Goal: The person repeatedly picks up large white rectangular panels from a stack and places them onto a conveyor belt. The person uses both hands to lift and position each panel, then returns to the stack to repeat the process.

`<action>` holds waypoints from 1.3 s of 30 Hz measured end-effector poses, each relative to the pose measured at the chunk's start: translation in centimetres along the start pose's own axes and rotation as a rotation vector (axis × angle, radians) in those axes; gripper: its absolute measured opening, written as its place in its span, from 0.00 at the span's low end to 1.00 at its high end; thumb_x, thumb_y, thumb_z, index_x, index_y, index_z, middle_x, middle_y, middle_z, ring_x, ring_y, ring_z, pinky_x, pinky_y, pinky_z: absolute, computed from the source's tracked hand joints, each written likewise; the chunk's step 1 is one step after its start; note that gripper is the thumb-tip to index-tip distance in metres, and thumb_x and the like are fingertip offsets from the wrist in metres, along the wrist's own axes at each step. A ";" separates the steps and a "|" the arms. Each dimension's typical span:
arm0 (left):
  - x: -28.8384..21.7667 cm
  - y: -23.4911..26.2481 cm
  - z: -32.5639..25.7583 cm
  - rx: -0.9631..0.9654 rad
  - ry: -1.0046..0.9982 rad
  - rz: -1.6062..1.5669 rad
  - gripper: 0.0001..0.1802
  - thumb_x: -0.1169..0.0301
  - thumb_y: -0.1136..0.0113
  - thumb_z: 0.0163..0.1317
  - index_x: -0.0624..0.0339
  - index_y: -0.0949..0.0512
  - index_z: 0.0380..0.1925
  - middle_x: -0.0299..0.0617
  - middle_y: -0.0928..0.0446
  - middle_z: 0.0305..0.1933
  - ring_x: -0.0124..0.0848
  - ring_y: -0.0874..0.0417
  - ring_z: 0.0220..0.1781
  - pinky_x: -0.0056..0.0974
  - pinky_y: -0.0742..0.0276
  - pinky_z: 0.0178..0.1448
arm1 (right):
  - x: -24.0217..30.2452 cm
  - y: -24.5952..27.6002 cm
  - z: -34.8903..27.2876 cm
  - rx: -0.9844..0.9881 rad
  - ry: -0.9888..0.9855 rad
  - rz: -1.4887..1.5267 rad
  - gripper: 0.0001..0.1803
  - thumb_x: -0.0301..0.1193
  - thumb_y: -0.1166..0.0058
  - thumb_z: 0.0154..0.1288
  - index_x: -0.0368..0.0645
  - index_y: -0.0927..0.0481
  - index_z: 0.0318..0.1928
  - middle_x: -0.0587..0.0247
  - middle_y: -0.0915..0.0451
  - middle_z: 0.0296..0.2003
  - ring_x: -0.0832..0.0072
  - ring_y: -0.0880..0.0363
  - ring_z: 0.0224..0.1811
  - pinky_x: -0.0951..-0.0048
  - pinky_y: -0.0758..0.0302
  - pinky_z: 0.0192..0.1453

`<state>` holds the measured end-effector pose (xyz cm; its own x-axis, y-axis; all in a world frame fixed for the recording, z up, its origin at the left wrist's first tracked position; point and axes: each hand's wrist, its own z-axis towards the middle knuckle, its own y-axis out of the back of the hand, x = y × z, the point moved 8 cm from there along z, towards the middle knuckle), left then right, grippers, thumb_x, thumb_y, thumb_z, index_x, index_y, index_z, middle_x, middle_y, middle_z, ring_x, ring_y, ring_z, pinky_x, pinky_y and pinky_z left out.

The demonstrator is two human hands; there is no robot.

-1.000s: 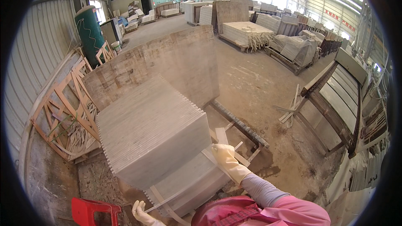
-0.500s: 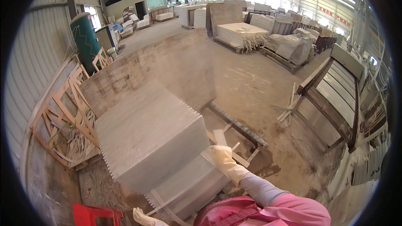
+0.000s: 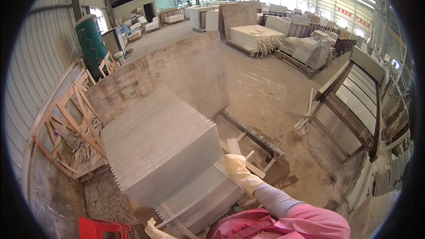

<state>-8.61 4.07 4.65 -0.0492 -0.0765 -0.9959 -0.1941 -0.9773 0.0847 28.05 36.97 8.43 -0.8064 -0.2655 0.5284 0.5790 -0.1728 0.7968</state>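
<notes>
A tall pile of pale stone slabs (image 3: 164, 137) with ridged edges stands in front of me. Below it, nearer to me, lies a lower slab stack (image 3: 203, 199) with thin pale strips (image 3: 174, 217) across it. My right hand (image 3: 237, 168), in a cream glove, is at the pile's right corner, its fingers closed round the end of a light strip (image 3: 220, 167); the fingertips are partly hidden. My left hand (image 3: 155, 229), also gloved, is low at the pile's near left side, beside a strip end. Its thumb and fingers are apart, and it seems to hold nothing.
A red plastic stool (image 3: 102, 229) is at the lower left. A big brown board (image 3: 177, 66) stands behind the pile. Wooden frames (image 3: 66, 128) lean on the left, by a green tank (image 3: 91, 44). A roller rack (image 3: 354, 97) is on the right; loose strips (image 3: 305, 117) lie on the floor.
My left hand has shifted slightly to the right, its thumb lifting away from the fingers. My right hand stays at the pile's corner. The view has moved a little.
</notes>
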 end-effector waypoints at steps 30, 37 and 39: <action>0.7 -0.8 1.0 0.036 0.007 -0.042 0.19 0.63 0.49 0.59 0.71 0.18 0.28 0.50 0.19 0.32 0.39 0.19 0.37 0.41 0.24 0.47 | 0.7 0.2 0.6 -0.066 0.034 0.017 0.09 0.35 0.46 0.57 0.47 0.16 0.31 0.58 0.18 0.28 0.58 0.20 0.34 0.61 0.25 0.41; 0.1 -0.8 0.7 0.032 0.015 -0.024 0.19 0.63 0.50 0.59 0.71 0.18 0.28 0.50 0.19 0.32 0.39 0.19 0.37 0.41 0.24 0.48 | 0.9 0.5 0.6 -0.060 0.016 0.022 0.09 0.36 0.45 0.57 0.47 0.16 0.32 0.57 0.18 0.28 0.58 0.20 0.34 0.61 0.25 0.42; -0.1 -0.7 0.6 0.028 0.015 -0.013 0.19 0.63 0.50 0.59 0.71 0.18 0.28 0.50 0.19 0.32 0.39 0.19 0.37 0.41 0.24 0.48 | 0.8 0.4 0.6 -0.061 0.014 0.012 0.09 0.36 0.44 0.57 0.47 0.16 0.32 0.58 0.18 0.28 0.59 0.20 0.34 0.61 0.25 0.42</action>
<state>-9.02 4.92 4.69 -0.0318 -0.0673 -0.9972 -0.2222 -0.9723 0.0727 27.56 37.20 9.38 -0.7979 -0.2814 0.5330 0.5950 -0.2269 0.7710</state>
